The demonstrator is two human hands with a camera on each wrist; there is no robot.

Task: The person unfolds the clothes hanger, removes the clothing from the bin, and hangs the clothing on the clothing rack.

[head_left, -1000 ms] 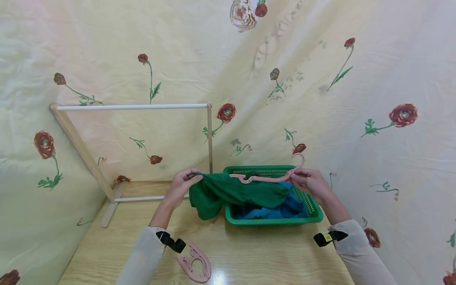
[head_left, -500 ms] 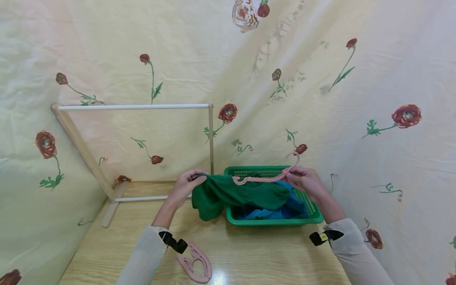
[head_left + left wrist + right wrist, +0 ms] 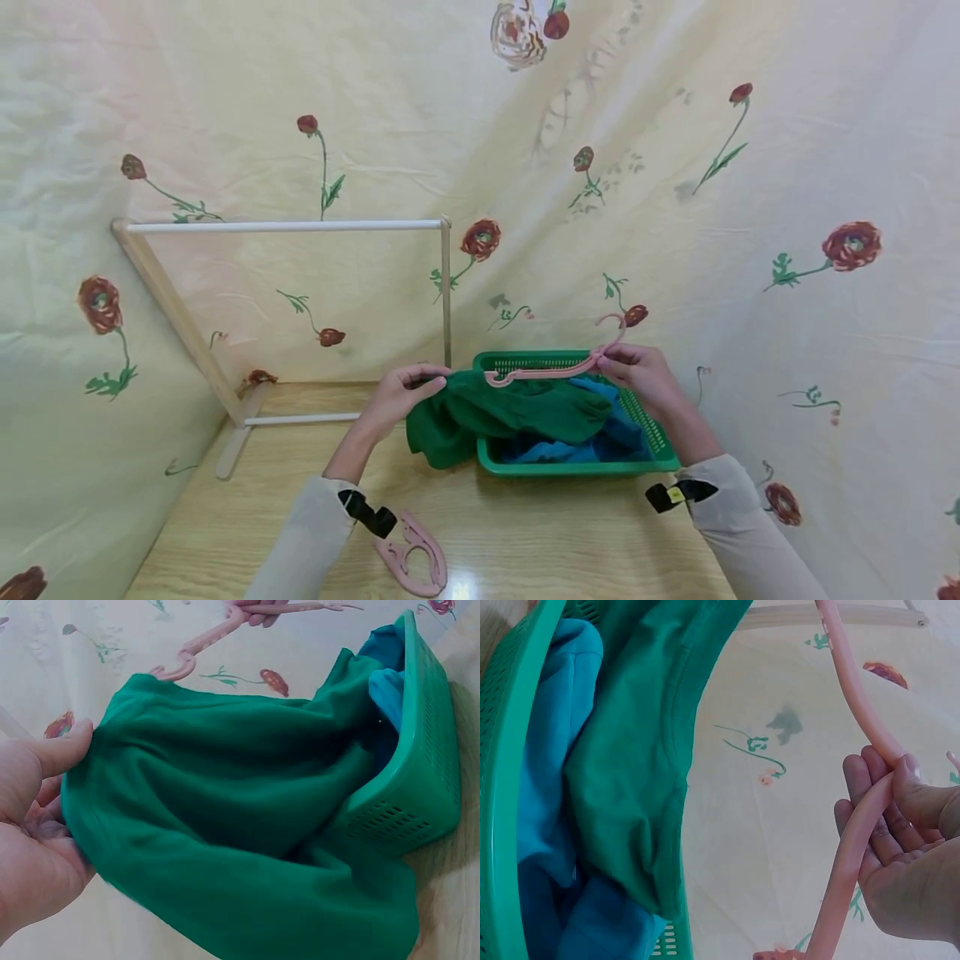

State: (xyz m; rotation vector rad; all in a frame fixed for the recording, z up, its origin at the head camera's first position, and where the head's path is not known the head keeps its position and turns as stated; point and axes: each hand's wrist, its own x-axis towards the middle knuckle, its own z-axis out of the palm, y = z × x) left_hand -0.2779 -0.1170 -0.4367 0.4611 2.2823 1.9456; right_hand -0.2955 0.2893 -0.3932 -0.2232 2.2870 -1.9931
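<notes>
My left hand pinches the edge of a green garment between thumb and fingers. The cloth hangs down beside and over the green basket. My right hand grips a pink clothes hanger near the base of its hook, above the basket's back right. In the left wrist view, the hanger's far arm reaches the garment's upper edge, and its tip is hidden behind the cloth. In the right wrist view, thumb and fingers hold the hanger where its arms meet.
The green basket holds blue clothes. A second, folded pink hanger lies on the wooden table near the left forearm. A wooden rack with a white top rod stands at the back left, before a flowered cloth backdrop.
The right hand has moved left with the hanger, bringing it closer to the left hand. The left hand, with the garment's edge, has shifted slightly right.
</notes>
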